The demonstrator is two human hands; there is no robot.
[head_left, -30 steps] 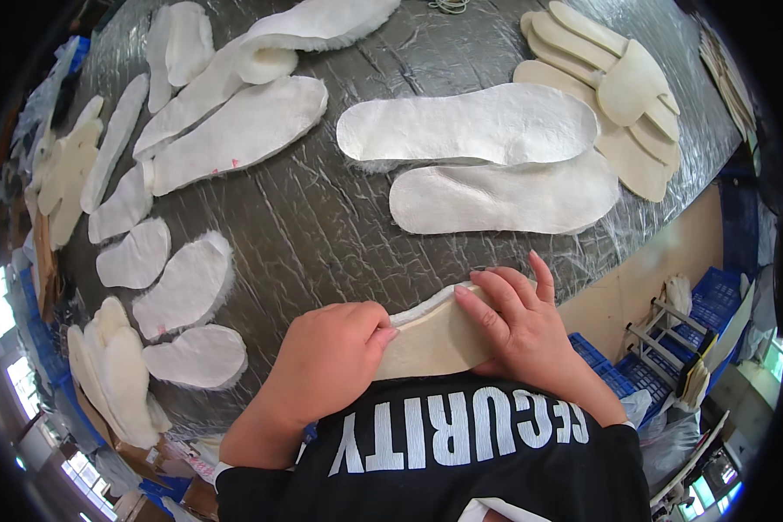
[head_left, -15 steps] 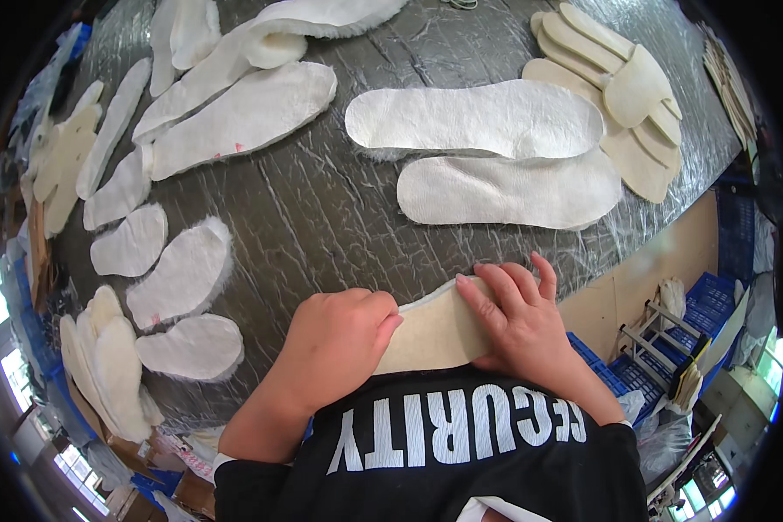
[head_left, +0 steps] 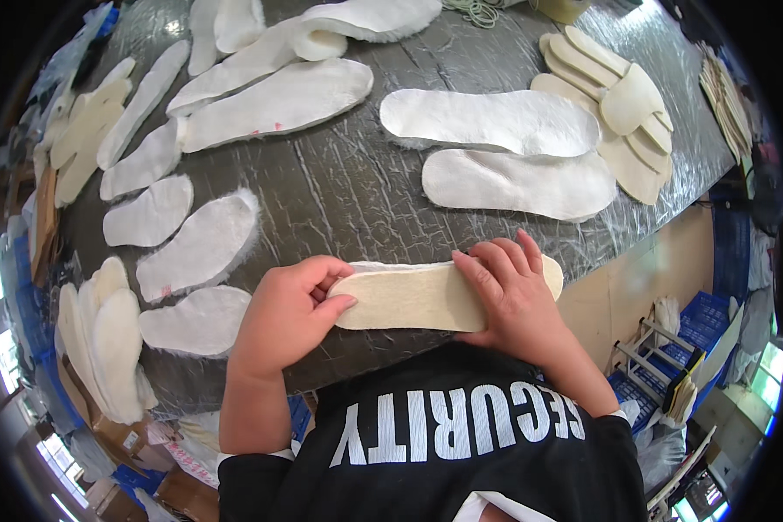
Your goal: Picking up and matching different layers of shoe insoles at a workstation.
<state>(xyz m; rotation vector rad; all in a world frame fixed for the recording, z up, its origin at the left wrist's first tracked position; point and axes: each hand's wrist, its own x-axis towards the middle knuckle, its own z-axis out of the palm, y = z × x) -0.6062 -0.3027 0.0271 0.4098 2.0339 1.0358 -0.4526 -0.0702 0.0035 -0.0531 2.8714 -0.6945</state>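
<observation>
A cream felt insole [head_left: 409,300] lies crosswise at the table's near edge, with a white layer showing along its far side. My left hand [head_left: 297,309] pinches its left end, thumb on top and fingers curled at the far edge. Toward the other end, my right hand [head_left: 509,291] grips it across its width, thumb at the near edge and fingers over the far one. Beyond my hands lie two white fleece insoles, a nearer one [head_left: 520,184] and a farther one [head_left: 491,122], smooth side up with fuzzy rims.
The table [head_left: 339,204] has a dark, crinkled plastic cover. A fanned stack of cream insoles [head_left: 632,100] sits at the far right. More white fleece insoles [head_left: 278,103] spread over the left, beside a cream pile [head_left: 113,348]. Blue crates [head_left: 705,322] stand off the right edge.
My left hand has shifted left to the insole's end and loosened from a fist into a pinch. The insole now lies farther from my body, more of it showing. The whole view has shifted slightly.
</observation>
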